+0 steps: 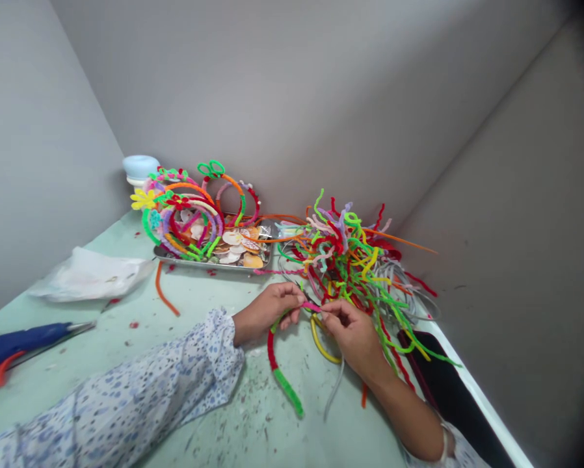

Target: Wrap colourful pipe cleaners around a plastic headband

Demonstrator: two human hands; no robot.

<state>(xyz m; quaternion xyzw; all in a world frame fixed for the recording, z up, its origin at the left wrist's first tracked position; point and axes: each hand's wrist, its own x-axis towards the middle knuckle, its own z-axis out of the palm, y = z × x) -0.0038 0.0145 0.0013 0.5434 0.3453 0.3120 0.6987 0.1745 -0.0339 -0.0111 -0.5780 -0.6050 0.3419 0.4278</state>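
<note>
One pink fuzzy stem (312,306) runs crosswise between left hand (272,307) and right hand (353,333), both pinching it.

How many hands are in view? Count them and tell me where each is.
2. The left hand pinches the pink fuzzy piece on its left side, the right hand on its right. No other hand shows.

No text, label, brand, number or sign is legible; relative to the metal tray (214,264), any print on the pieces (232,238) inside it is too small to read, and the white packet (94,274) to its left presents no readable lettering
</note>
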